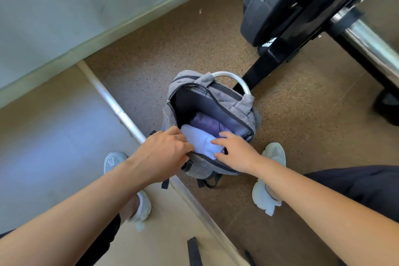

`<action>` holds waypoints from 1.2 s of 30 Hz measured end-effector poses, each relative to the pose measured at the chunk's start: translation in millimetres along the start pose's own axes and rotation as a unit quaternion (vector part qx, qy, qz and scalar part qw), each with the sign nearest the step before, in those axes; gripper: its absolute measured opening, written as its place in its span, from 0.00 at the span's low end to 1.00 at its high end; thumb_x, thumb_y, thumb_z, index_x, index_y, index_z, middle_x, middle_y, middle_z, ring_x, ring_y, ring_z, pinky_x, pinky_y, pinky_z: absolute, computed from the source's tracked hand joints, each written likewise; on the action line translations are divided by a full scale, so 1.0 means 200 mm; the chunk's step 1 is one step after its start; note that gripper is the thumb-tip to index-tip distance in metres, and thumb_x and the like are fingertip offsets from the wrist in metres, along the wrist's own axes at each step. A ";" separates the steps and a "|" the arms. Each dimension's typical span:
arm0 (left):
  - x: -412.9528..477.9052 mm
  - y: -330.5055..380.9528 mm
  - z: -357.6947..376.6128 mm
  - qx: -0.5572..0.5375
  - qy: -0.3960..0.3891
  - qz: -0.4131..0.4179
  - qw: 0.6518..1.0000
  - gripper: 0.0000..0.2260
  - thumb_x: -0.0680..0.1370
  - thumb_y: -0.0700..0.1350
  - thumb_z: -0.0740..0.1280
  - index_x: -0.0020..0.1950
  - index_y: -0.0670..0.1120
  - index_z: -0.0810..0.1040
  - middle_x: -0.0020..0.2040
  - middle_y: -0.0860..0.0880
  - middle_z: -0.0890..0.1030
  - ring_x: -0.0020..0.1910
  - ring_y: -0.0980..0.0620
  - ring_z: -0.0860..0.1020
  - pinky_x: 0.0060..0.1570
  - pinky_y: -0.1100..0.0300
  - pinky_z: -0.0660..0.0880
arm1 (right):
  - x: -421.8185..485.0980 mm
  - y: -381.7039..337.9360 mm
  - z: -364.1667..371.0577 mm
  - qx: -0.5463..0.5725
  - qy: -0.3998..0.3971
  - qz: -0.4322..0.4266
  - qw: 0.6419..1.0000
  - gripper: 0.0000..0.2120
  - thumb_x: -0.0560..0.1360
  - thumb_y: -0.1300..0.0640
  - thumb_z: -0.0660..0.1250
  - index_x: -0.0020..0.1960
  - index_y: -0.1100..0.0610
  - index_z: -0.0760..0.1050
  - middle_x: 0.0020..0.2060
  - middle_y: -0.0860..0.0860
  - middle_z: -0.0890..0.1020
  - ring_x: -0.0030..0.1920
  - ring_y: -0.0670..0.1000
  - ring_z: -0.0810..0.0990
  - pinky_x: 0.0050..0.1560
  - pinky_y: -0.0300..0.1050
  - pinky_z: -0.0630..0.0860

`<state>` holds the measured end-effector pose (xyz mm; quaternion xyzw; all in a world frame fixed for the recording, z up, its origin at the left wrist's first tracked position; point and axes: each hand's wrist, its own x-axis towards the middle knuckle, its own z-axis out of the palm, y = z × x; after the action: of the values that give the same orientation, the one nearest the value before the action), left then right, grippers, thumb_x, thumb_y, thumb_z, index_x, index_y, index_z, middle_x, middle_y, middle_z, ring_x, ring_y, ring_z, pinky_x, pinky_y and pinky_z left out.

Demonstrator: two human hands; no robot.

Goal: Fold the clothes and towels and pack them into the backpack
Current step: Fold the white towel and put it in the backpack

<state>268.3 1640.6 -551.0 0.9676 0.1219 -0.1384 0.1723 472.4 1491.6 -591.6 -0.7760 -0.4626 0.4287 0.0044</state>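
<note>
Risk imo: the white folded piece point(200, 140) sits high in the backpack point(244, 112) mouth, right under both hands. Shove it one-sided and the fold prob bunches or catches the zip. Right hand point(235, 151) lies flat on it, fingers straight. Left hand point(164, 151) curls down at the rim, can't tell if it grips bag or cloth. Purple folded piece point(207, 124) sits just past the fingertips, deeper in. Bag's grey, soft, unzipped wide.

Grey backpack point(244, 112) is stood upright, main compartment unzipped; white folded cloth point(198, 139) is packed at near side, purple garment point(208, 124) behind it.
</note>
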 end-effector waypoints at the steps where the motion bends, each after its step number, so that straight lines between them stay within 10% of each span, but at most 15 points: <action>1: 0.00 0.00 0.00 0.003 -0.002 -0.003 1.000 0.23 0.75 0.53 0.49 0.51 0.53 0.83 0.47 0.55 0.82 0.56 0.47 0.77 0.45 0.48 0.78 | -0.01 -0.01 -0.02 -0.043 0.009 -0.018 0.999 0.26 0.80 0.48 0.66 0.77 0.45 0.66 0.80 0.51 0.57 0.77 0.58 0.60 0.73 0.54 0.64; 6: 0.01 0.01 -0.02 0.008 -0.046 0.013 0.999 0.24 0.76 0.53 0.49 0.60 0.57 0.82 0.53 0.56 0.82 0.61 0.49 0.73 0.52 0.50 0.78 | 0.17 -0.15 -0.02 -0.212 -0.080 -0.049 0.973 0.31 0.81 0.39 0.60 0.79 0.33 0.49 0.80 0.42 0.36 0.79 0.67 0.40 0.71 0.73 0.58; 10: 0.01 0.01 -0.04 0.012 -0.068 0.020 0.997 0.23 0.74 0.52 0.51 0.60 0.58 0.82 0.54 0.56 0.81 0.61 0.51 0.72 0.52 0.54 0.76 | 0.29 -0.24 0.05 -0.273 -0.135 -0.007 0.952 0.37 0.83 0.50 0.62 0.78 0.31 0.41 0.80 0.44 0.33 0.78 0.70 0.37 0.70 0.76 0.57; 17: 0.01 -0.01 -0.06 0.010 -0.051 0.014 0.999 0.14 0.74 0.52 0.60 0.51 0.55 0.84 0.43 0.54 0.81 0.53 0.48 0.76 0.40 0.53 0.77 | 0.39 -0.20 0.09 -0.214 -0.129 -0.017 0.968 0.35 0.81 0.53 0.63 0.77 0.30 0.49 0.80 0.41 0.36 0.78 0.70 0.39 0.71 0.75 0.56; 20: 0.00 0.01 -0.06 0.022 -0.054 0.008 0.998 0.08 0.76 0.52 0.66 0.51 0.53 0.83 0.43 0.53 0.80 0.53 0.48 0.77 0.37 0.56 0.71 | 0.33 -0.13 0.08 -0.122 -0.051 -0.023 0.991 0.35 0.78 0.55 0.66 0.78 0.35 0.55 0.81 0.45 0.48 0.77 0.65 0.55 0.70 0.65 0.65; 26: 0.00 0.04 -0.05 0.042 -0.044 0.016 0.998 0.11 0.80 0.55 0.64 0.56 0.53 0.81 0.48 0.54 0.81 0.55 0.50 0.76 0.39 0.58 0.69 | 0.32 -0.03 0.14 -0.031 0.002 0.178 0.984 0.41 0.76 0.46 0.71 0.79 0.54 0.53 0.71 0.64 0.67 0.70 0.67 0.70 0.65 0.56 0.71; 36: 0.02 0.06 -0.01 0.038 0.024 0.061 0.997 0.08 0.68 0.53 0.65 0.35 0.52 0.80 0.28 0.52 0.76 0.32 0.46 0.77 0.25 0.60 0.62 | 0.32 -0.03 0.22 -0.013 -0.011 0.199 0.980 0.46 0.77 0.42 0.68 0.82 0.52 0.43 0.76 0.62 0.60 0.73 0.68 0.64 0.70 0.60 0.66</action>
<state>276.1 1630.4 -546.3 0.9821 0.0611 -0.1092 0.1409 452.3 1524.1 -660.2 -0.8477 -0.3049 0.4233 -0.0962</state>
